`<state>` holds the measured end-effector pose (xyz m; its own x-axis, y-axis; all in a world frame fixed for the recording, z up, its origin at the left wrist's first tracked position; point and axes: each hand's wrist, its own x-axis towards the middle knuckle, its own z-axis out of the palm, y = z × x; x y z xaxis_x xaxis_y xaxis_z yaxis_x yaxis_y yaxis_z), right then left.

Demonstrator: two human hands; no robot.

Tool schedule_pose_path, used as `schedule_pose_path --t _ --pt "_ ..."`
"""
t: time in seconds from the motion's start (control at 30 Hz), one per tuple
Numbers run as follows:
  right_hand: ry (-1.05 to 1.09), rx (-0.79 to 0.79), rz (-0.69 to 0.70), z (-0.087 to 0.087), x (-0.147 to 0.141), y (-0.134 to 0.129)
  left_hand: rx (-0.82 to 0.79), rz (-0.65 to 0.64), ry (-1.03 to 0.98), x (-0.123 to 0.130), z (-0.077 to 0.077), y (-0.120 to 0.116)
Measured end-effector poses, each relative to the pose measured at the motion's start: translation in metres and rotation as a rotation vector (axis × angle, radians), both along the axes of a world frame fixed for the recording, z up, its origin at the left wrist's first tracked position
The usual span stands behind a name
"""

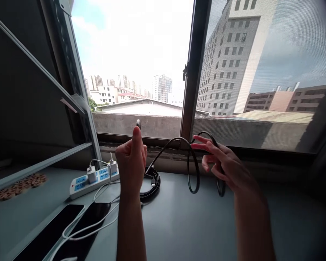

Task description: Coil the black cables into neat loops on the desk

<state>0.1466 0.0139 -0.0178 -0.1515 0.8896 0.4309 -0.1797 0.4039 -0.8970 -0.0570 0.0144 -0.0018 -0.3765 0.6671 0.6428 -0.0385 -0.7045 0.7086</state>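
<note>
A black cable (197, 170) hangs in loose loops between my two hands, above the table. My left hand (132, 154) is closed around one end part of it, thumb pointing up, and a short dark bit sticks up past the thumb tip. On the right, my right hand (220, 161) has the cable running between its fingers; the index and middle fingers stretch to the left and the others are curled. Behind my left wrist lies a coiled black cable (154, 190) with a USB plug (153, 182). Whether it joins the held cable is hidden.
A white power strip (78, 185) with two plugged-in chargers stands left of my left arm. Two dark flat phone-like slabs (51, 228) lie nearer, crossed by white cables (92, 227). A metal frame (83, 94) rises at left. Behind the table (179, 224) is a window (188, 119).
</note>
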Motion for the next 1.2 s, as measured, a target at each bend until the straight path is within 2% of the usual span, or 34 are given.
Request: schedule_pose_path --t 0.1,0.17,0.33,0.4,0.5,0.6,0.7,0.8,0.9,1.0,1.1,1.2 --pt "-0.011 -0.022 0.116 -0.002 -0.022 0.001 0.011 -0.018 0.088 0.006 -0.002 -0.003" --pt "0.068 -0.003 0.117 -0.004 -0.026 0.001 0.012 -0.030 0.135 0.007 -0.003 -0.005" --pt "0.185 0.043 -0.091 -0.006 -0.020 0.005 -0.011 -0.135 0.350 -0.001 -0.003 -0.009" --pt "0.154 0.035 -0.135 -0.005 -0.019 0.007 -0.092 -0.235 0.515 -0.006 -0.003 -0.009" --pt "0.061 0.014 -0.107 -0.004 -0.023 0.007 -0.265 -0.401 0.790 -0.008 -0.005 -0.008" --pt "-0.074 -0.012 -0.074 -0.004 -0.029 0.004 -0.391 -0.551 0.998 0.001 -0.007 -0.008" --pt "-0.201 0.034 -0.104 -0.005 -0.033 0.000 -0.398 -0.663 1.082 0.016 -0.011 -0.006" --pt "-0.257 0.101 -0.176 -0.006 -0.034 0.000 -0.360 -0.709 1.100 0.029 -0.014 -0.004" --pt "-0.219 0.138 -0.209 -0.007 -0.031 0.006 -0.262 -0.629 1.065 0.031 -0.013 -0.002" --pt "-0.208 0.220 -0.261 -0.008 -0.024 0.012 -0.085 -0.441 0.917 0.020 -0.009 0.001" --pt "-0.288 0.310 -0.363 -0.007 -0.016 0.013 0.075 -0.239 0.814 0.002 -0.007 0.007" --pt "-0.316 0.376 -0.379 -0.004 -0.013 0.006 0.099 -0.102 0.827 -0.008 -0.012 0.020"
